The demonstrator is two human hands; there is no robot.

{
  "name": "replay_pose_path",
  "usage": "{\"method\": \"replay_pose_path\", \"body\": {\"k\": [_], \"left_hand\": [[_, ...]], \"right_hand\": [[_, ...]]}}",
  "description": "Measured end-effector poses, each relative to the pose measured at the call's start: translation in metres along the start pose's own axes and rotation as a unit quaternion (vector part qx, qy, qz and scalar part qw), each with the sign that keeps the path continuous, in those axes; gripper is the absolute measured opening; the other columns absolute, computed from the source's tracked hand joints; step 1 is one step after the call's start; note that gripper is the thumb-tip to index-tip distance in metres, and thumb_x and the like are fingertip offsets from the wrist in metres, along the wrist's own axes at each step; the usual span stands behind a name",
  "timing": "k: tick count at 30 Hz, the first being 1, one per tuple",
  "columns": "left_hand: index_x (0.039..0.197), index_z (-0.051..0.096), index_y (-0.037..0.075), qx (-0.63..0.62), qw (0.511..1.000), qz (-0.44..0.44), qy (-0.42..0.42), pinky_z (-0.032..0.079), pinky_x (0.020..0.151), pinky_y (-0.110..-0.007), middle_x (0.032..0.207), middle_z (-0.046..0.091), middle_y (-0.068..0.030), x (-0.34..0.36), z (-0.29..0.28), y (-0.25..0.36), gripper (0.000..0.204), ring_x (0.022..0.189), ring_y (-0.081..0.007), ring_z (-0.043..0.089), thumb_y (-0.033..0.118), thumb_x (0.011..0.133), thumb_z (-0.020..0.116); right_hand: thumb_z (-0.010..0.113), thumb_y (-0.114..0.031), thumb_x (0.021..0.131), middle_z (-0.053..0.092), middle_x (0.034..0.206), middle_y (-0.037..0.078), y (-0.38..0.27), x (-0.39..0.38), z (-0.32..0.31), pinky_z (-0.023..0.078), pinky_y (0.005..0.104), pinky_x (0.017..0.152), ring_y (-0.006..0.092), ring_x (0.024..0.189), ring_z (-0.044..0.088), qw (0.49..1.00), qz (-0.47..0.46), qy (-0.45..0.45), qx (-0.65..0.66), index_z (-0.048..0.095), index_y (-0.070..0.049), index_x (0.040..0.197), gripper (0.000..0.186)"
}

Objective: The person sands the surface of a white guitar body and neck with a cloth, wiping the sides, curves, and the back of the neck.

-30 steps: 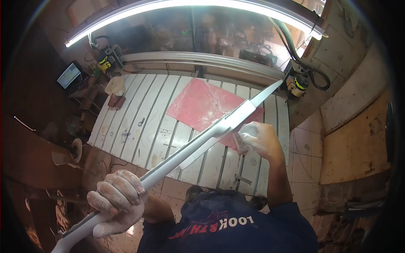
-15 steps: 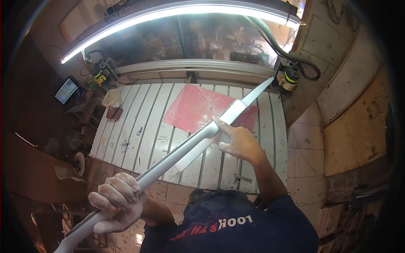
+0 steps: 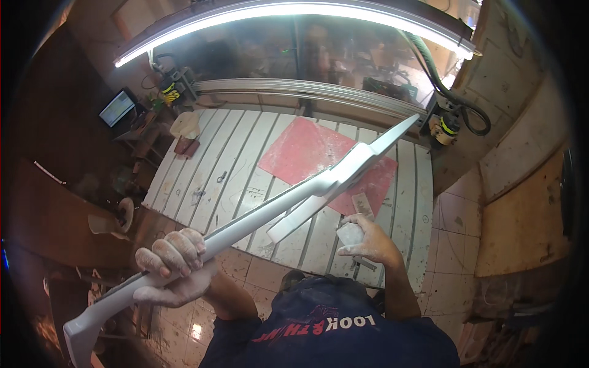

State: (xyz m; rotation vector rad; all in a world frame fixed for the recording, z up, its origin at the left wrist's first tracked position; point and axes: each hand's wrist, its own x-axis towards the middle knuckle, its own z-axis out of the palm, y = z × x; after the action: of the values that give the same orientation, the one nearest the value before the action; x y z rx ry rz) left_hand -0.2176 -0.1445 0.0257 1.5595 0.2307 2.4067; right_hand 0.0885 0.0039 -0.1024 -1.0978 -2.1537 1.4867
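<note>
My left hand (image 3: pixel 175 268) is closed round the shaft of a long, smooth white piece (image 3: pixel 242 226). The piece slants across the view from lower left, where its end bends down, to a pointed blade-like tip over the table's far right. A flat arm branches off its middle underside. My right hand (image 3: pixel 375 241), dusty white, is curled round a small pale sanding pad (image 3: pixel 351 234), apart from the long piece. Just beyond its fingertips is a short beige strip (image 3: pixel 362 207); I cannot tell whether the fingers touch it.
Beneath is a white slatted table (image 3: pixel 211 184) bearing a dusty red sheet (image 3: pixel 300 147) and a metal bracket (image 3: pixel 364 264). A cream container (image 3: pixel 185 125) stands at its left edge. A metal rail (image 3: pixel 294 91) with machine heads spans the back, below a bright tube light (image 3: pixel 294 8).
My right hand has come off the long piece and moved down toward me with the pad. The left hand keeps its grip. The whole view has shifted, showing more of the piece's lower end.
</note>
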Motion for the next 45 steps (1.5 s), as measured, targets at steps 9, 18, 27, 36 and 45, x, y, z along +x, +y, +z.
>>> {"method": "replay_pose_path", "body": {"k": [9,18,27,36,45], "left_hand": [[0.090,0.046,0.011,0.000,1.000,0.000,0.009,0.051,0.068,-0.040,0.067,0.049,-0.0034,0.000,-0.010,-0.003,0.057,0.059,-0.0174,0.053,0.068,0.097,0.043],[0.088,0.045,0.012,0.016,1.000,0.000,-0.017,0.049,0.064,-0.040,0.066,0.048,-0.0020,0.001,-0.006,-0.003,0.054,0.059,-0.0187,0.051,0.064,0.101,0.039],[0.086,0.046,0.011,0.034,0.999,0.017,0.033,0.052,0.068,-0.044,0.064,0.050,-0.0038,-0.007,-0.009,0.002,0.051,0.058,-0.0199,0.053,0.061,0.098,0.048],[0.085,0.048,0.007,0.015,0.999,0.002,0.049,0.050,0.065,-0.043,0.064,0.050,-0.0076,-0.005,0.000,0.007,0.050,0.056,-0.0199,0.052,0.055,0.098,0.052],[0.089,0.045,0.013,-0.011,1.000,0.003,0.028,0.049,0.066,-0.037,0.067,0.047,-0.0008,-0.016,-0.018,0.000,0.051,0.061,-0.0152,0.048,0.063,0.098,0.048]], "right_hand": [[0.081,-0.015,0.067,0.061,0.115,0.013,-0.001,0.009,0.015,0.047,0.0360,0.095,0.0258,0.107,0.060,0.994,-0.038,0.051,-0.093,0.060,-0.003,0.122,0.061],[0.077,-0.006,0.067,0.062,0.109,0.013,-0.006,0.010,0.027,0.048,0.0368,0.092,0.0253,0.103,0.061,0.986,-0.112,0.120,-0.003,0.058,-0.001,0.121,0.058],[0.078,-0.001,0.067,0.060,0.081,0.003,0.038,0.026,0.033,0.050,0.0306,0.074,0.0142,0.078,0.059,0.996,-0.045,0.078,0.028,0.061,-0.002,0.088,0.027],[0.074,0.008,0.071,0.065,0.087,0.003,0.001,0.016,0.044,0.050,0.0275,0.074,0.0113,0.080,0.060,0.993,-0.072,0.065,0.062,0.065,-0.003,0.091,0.024],[0.063,-0.011,0.096,0.063,0.097,0.008,-0.038,0.013,0.033,0.058,0.0284,0.060,0.0132,0.084,0.064,0.990,-0.064,0.083,0.095,0.056,-0.002,0.115,0.022]]}}
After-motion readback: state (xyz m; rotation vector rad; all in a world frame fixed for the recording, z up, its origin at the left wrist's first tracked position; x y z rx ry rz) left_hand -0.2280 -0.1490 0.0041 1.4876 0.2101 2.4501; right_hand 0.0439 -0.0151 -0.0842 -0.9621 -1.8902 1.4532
